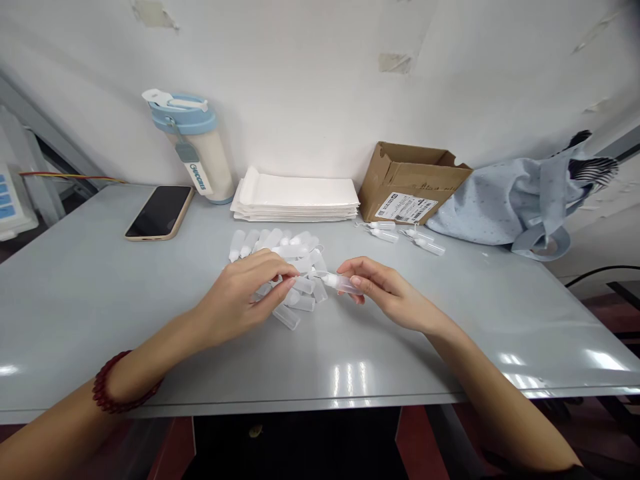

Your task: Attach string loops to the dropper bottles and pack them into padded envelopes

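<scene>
Between the thumb and fingers of my right hand (383, 287) is a small translucent squeeze bottle (344, 283), its white neck and thin tip pointing left. My left hand (250, 287) is pinched just left of that tip, over a pile of similar bottles (303, 303). What the left fingertips hold, if anything, is too small to make out. Part of the pile is hidden under the left hand. A few more such bottles (429, 246), with thin strings or caps at their ends, lie on the table in front of the cardboard box.
Along the wall stand a blue-lidded tumbler (205, 153), a stack of white envelopes (300, 197), an open cardboard box (400, 187) and a light blue cloth bag (500, 200). A phone (160, 212) lies at the left of the grey table (425, 367).
</scene>
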{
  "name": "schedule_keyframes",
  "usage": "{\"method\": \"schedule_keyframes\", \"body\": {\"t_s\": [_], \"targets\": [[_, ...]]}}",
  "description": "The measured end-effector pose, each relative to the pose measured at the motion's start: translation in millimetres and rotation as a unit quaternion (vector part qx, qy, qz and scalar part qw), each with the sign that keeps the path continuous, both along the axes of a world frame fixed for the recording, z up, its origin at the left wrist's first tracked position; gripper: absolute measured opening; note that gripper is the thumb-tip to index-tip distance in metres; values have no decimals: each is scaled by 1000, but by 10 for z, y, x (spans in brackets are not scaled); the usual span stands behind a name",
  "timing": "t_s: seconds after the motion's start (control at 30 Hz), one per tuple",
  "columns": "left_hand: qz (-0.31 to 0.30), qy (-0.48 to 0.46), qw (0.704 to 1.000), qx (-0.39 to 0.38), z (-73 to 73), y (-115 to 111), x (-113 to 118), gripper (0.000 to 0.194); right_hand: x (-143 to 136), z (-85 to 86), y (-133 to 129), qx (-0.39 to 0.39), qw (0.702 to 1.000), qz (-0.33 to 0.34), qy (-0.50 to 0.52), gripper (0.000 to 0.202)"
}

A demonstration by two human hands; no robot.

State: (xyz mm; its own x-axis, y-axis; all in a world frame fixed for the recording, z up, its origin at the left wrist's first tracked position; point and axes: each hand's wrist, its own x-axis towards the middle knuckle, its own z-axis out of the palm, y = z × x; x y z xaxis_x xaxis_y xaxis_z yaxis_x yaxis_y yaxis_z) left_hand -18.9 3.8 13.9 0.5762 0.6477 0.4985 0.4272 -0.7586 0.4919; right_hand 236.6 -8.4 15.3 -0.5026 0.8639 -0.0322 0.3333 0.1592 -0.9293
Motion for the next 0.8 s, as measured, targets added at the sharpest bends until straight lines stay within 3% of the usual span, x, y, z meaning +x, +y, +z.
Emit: {"method": "schedule_keyframes", "body": {"t_s": [0.47, 0.8], "targets": [[-2, 67, 992, 103, -78, 31, -15, 7, -16, -9, -18, -5, 1000, -10, -15, 21], [-18, 13, 998, 64, -140, -21, 56, 9, -71, -4, -64, -18, 999, -25, 14, 19]]}}
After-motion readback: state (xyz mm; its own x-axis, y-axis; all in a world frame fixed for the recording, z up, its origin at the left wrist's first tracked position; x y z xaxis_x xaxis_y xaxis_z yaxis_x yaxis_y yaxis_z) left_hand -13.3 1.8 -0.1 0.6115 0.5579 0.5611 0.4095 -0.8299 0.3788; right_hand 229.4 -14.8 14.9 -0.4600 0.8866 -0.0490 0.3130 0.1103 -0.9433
